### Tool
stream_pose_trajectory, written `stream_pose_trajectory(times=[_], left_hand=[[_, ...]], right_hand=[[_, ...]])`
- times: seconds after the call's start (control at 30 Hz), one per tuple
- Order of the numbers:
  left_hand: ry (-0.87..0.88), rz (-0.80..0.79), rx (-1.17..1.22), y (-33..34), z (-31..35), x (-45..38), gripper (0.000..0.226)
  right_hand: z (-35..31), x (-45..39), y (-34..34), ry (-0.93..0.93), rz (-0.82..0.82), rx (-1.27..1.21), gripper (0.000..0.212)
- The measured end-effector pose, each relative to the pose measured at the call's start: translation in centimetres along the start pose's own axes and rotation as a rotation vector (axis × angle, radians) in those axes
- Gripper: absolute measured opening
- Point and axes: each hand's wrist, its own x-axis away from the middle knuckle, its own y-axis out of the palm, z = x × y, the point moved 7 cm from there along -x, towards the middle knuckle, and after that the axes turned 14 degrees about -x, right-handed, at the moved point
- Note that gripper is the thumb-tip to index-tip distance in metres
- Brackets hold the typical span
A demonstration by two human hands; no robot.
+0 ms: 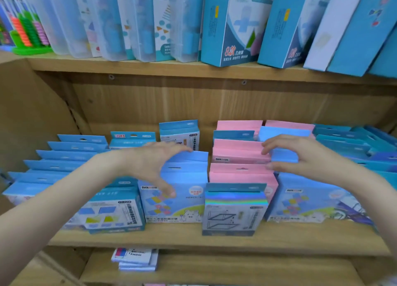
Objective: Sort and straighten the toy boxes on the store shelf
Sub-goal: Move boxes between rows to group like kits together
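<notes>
Left hand [154,163] spread over blue boxes [184,171]; right hand [300,156] seemingly pinching blue box [284,155].

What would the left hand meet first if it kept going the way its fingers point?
Probably the pink boxes right of the blue row: the left hand spans that row's tops, fingers aimed right. Depth is unclear.

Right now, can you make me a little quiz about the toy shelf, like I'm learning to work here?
1. True or false: the right hand grips a blue box.
2. Which colour are the boxes between the two hands? A pink, B green, C yellow.
3. Fill in: the shiny rainbow-striped box stands at the ___ edge of the shelf.

Key: 1 true; 2 A, pink boxes; 3 front.
</notes>
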Motion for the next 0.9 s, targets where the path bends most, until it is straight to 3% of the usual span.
stream_pose_trajectory(times=[0.07, 0.13, 0.27, 0.37, 0.5, 0.63, 0.73, 0.9], left_hand=[[-0.075, 0.031, -0.369, 0.4, 0.1, -0.3, 0.112], [-0.118, 0.112, -0.455, 0.2, 0.2, -0.7, 0.115], [-0.121, 0.183, -0.276, 0.1, -0.1, -0.5, 0.114], [-0.124, 0.28, -0.145, -0.5, -0.3, 0.0, 0.11], [-0.198, 0.452, -0.191, -3.9, -1.1, 1.2, 0.107], [-0.257, 0.642, -0.153, -8.7, -1.6, 4.4, 0.104], [-0.288, 0.777, -0.119, -11.7, -1.9, 7.6, 0.102], [-0.255, 0.89, -0.126, -14.5, 0.7, 12.0, 0.097]], right_hand=[[0.3, 0.7, 1.0, 0.006, 0.01, 0.023, 0.027], [1.2, 1.8, 1.8, 0.014, 0.048, 0.09, 0.034], [2.6, 4.8, 3.0, 0.078, 0.178, 0.26, 0.059], [1.7, 5.9, 4.7, -0.025, 0.257, 0.324, 0.069], [-0.3, 5.2, 7.3, -0.119, 0.305, 0.37, 0.09], [-0.9, 4.1, 8.6, -0.074, 0.321, 0.494, 0.093], [-1.0, 4.1, 8.2, -0.115, 0.366, 0.39, 0.086], [-2.9, 4.0, 4.8, -0.172, 0.441, -0.086, 0.081]])
